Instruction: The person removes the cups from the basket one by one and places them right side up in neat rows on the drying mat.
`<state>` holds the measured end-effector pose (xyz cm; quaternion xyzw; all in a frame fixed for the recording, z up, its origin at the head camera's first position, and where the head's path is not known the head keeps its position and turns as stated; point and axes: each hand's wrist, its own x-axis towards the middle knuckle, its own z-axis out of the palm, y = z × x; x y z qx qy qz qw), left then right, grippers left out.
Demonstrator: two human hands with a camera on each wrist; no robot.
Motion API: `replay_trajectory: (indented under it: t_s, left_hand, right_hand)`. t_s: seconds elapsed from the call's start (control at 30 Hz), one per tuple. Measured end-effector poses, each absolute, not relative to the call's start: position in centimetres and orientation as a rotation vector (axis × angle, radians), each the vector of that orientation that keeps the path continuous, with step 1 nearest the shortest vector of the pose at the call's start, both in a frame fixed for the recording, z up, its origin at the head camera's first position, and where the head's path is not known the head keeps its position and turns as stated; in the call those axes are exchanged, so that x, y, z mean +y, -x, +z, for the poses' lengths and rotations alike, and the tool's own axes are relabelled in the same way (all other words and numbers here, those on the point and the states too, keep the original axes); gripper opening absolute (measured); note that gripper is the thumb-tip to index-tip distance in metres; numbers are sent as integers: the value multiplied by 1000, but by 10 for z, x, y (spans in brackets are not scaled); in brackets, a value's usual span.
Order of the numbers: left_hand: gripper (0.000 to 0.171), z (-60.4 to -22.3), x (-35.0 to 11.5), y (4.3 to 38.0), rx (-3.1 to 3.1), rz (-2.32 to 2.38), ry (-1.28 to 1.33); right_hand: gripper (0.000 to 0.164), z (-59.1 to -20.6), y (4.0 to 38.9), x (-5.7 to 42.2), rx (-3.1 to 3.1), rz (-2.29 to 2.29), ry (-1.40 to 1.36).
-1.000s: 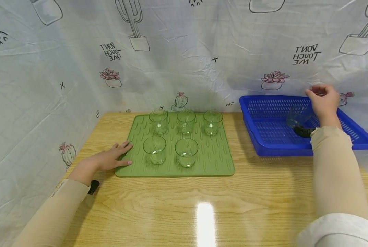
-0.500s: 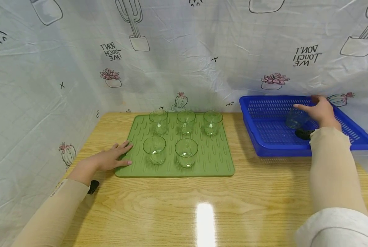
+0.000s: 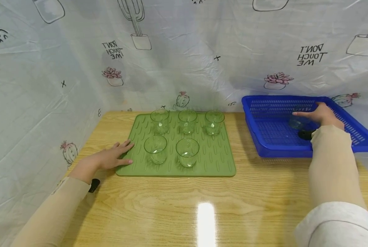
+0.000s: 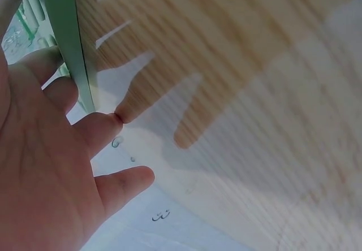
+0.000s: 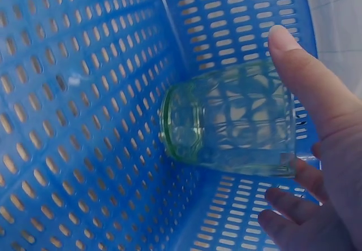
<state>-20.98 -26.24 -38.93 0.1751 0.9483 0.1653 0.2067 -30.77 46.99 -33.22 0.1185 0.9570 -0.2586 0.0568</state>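
At the mat's left edge my left hand rests with its fingers spread, fingertips on the green ribbed mat. The left wrist view shows this hand beside the mat's edge, over the wood. Inside the blue basket, my right hand reaches over a clear drinking glass standing on the basket floor. Its thumb is at one side of the glass's rim and its fingers are at the other, spread rather than closed round it.
Several clear glasses stand upright on the mat: three in the back row, such as the middle glass, and two in front, including the front right glass. A cactus-printed curtain hangs behind the wooden table.
My right hand has come down from above the basket's back right to the glass, its thumb spreading away from its fingers. The left hand stays on the mat's edge.
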Motion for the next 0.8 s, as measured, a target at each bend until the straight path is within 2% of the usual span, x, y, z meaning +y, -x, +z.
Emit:
replay_trajectory:
  t_s: [0.3, 0.5, 0.8]
  left_hand:
    - [90, -390, -262, 209, 2629, 470, -476]
    - [90, -389, -263, 208, 2626, 465, -471]
    - [90, -387, -261, 208, 2637, 461, -488]
  right_hand:
    - [132, -334, 316, 477, 2831, -605, -372]
    - [121, -339, 316, 477, 2829, -581, -431]
    - [120, -334, 313, 481, 2866, -668, -313]
